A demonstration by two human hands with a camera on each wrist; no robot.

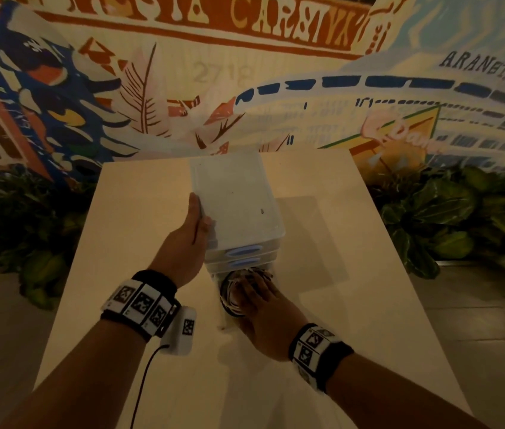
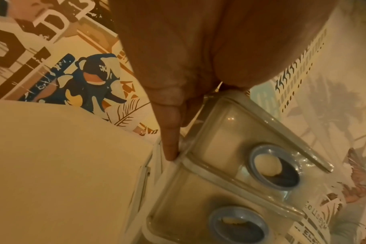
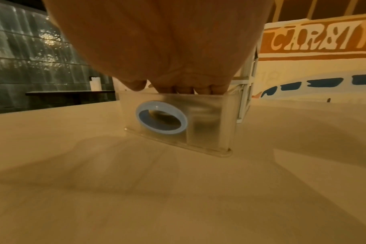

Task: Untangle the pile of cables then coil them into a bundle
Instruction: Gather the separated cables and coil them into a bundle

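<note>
A coil of white and dark cables (image 1: 229, 294) lies in the pulled-out bottom drawer (image 3: 209, 118) of a translucent drawer unit (image 1: 235, 193) on the table. My right hand (image 1: 260, 308) covers the coil from above. Its fingers bend down behind the drawer's front wall, so the tips are hidden. My left hand (image 1: 189, 239) steadies the unit on its left side, thumb along the top edge. In the left wrist view a straight finger (image 2: 171, 142) presses on the unit's corner frame. The two upper drawers (image 2: 219, 132) are closed.
The unit stands near the far middle of a pale table (image 1: 353, 274). Each drawer front carries a blue ring handle (image 3: 161, 120). Leafy plants (image 1: 431, 212) flank the table on both sides, with a painted wall behind. A black wire (image 1: 143, 382) hangs from my left wrist.
</note>
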